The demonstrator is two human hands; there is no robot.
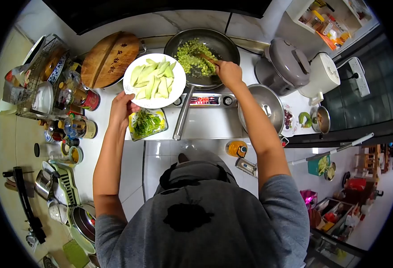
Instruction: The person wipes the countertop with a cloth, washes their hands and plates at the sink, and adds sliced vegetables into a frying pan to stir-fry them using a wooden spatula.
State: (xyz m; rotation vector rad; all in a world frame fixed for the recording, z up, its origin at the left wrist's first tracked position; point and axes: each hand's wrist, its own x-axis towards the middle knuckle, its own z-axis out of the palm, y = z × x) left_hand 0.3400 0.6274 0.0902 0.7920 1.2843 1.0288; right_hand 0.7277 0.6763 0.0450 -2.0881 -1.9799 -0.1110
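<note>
My left hand [121, 107] grips the lower left rim of a white plate [177, 91] bearing pale green vegetable slices [154, 80]. The plate is held up left of the dark frying pan [225, 47], near its edge. In the pan lie small green pieces [192, 53]. My right hand [228, 71] is closed round a wooden spatula [207, 58], whose blade is among those pieces. The pan's handle [184, 114] points toward me over the cooktop [207, 101] with its red display. Below the plate, a square yellow-edged dish [163, 127] holds chopped green leaves [145, 123].
A round wooden lid [109, 60] lies at the left, with bottles [76, 127] and a wire rack [22, 98] beyond. Right of the pan are a metal lid [263, 105], a grey pressure cooker [286, 67] and a white appliance [324, 73]. An oil bottle [236, 148] stands on the floor.
</note>
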